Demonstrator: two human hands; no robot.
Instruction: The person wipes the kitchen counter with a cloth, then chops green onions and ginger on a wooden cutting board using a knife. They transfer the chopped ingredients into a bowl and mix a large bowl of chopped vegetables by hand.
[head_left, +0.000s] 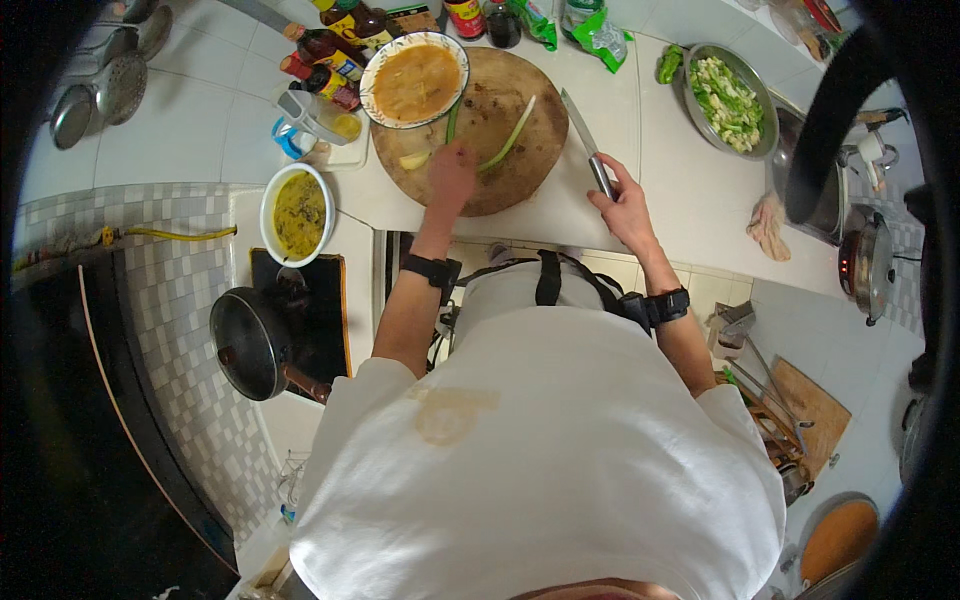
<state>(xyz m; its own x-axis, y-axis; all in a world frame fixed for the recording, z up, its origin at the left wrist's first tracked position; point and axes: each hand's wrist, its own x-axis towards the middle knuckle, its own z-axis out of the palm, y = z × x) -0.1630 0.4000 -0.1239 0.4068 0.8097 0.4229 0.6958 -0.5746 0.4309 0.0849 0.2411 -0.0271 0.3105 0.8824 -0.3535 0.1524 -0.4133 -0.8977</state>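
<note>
My left hand (452, 176), blurred, is over the round wooden chopping board (517, 75), with its fingers at a green scallion stalk (452, 124); whether it grips the stalk is unclear. A longer scallion piece (514, 139) with a pale end lies just right of that hand, and a pale yellow piece (414, 160), perhaps ginger, lies to its left. My right hand (626, 210) holds a kitchen knife (581, 124) by its metal handle, right of the board, the blade pointing away from me. A patterned bowl of orange-brown liquid (416, 81) overlaps the board's far left edge.
Sauce bottles (322, 52) stand behind the bowl. At left are a white bowl of yellow soup (298, 215) and a lidded pan (251, 343) beside a black cooktop (322, 315). To the right are a metal bowl of chopped greens (727, 105), a green pepper (669, 64), a cloth (769, 229) and a sink (825, 214).
</note>
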